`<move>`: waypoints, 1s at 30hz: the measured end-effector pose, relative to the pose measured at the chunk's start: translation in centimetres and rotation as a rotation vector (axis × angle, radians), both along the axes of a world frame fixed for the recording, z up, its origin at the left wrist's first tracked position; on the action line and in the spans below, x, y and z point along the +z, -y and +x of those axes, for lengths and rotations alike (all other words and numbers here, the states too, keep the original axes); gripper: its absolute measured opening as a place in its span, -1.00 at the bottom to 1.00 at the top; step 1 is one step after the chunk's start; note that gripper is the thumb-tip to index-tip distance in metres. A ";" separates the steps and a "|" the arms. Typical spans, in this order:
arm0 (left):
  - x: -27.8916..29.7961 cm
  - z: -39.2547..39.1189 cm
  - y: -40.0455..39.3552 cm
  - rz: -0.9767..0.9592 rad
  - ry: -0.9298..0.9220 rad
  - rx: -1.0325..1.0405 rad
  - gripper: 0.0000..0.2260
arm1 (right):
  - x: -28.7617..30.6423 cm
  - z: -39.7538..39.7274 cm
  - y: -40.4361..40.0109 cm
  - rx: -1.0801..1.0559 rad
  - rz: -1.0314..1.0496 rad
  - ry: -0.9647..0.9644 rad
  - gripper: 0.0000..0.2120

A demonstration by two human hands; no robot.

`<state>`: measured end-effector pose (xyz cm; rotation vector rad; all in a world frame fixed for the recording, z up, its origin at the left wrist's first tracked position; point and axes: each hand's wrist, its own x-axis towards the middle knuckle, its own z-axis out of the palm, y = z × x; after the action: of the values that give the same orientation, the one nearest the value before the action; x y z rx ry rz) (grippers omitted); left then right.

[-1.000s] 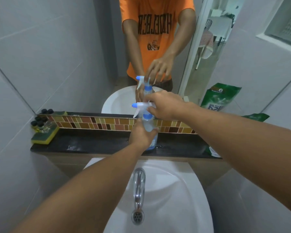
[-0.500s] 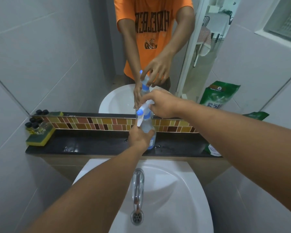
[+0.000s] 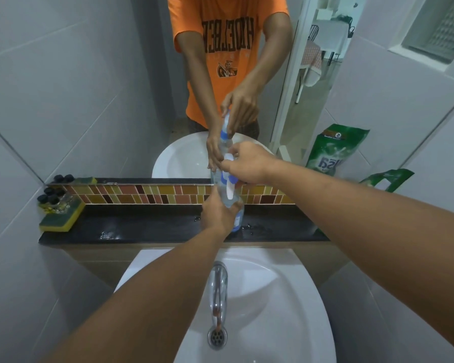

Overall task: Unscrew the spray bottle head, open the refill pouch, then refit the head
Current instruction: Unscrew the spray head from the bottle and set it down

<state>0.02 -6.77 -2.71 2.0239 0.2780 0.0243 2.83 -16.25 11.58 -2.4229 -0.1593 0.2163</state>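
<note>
- We observe the spray bottle (image 3: 237, 214) standing upright on the dark counter (image 3: 152, 226), at the middle of its length, just in front of the band of coloured tiles (image 3: 147, 193).
- Our left hand (image 3: 218, 214) is wrapped around the clear body of the bottle; its fingers are closed on the bottle from the left and near side.
- Our right hand (image 3: 247, 163) sits over the top of the bottle; its fingers are closed on the spray head (image 3: 228, 179), whose white and blue trigger hangs down toward us along the bottle neck.
- We cannot tell whether the head is still threaded onto the neck.
- The green refill pouch (image 3: 387, 180) stands at the far right end of the counter, largely hidden behind our right forearm and well apart from the bottle.
- A yellow and green sponge (image 3: 62, 218) lies at the left end of the counter, with small black-capped bottles (image 3: 51, 196) just beside it on the far side.
- Water droplets lie on the counter near the bottle base.
- The white basin (image 3: 286, 310) and chrome tap (image 3: 218, 292) lie on the near side of the counter, below our forearms.
</note>
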 end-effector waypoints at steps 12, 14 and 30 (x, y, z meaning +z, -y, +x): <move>0.2 0.0 0.0 0.017 -0.028 0.001 -0.45 | -0.3 -1.9 0.7 0.187 -0.446 0.433 -0.71; 0.4 -0.1 0.0 0.008 -0.029 -0.005 -0.44 | -0.4 -1.9 0.6 0.219 -0.505 0.480 -0.62; 0.7 -0.3 -0.2 -0.023 -0.046 -0.022 -0.40 | 4.8 -2.6 5.0 -0.044 -0.444 0.604 -0.68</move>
<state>-0.32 -6.59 -1.98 2.0065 0.2841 -0.0393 0.20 -21.22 16.37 -2.8600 -0.3557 -0.5669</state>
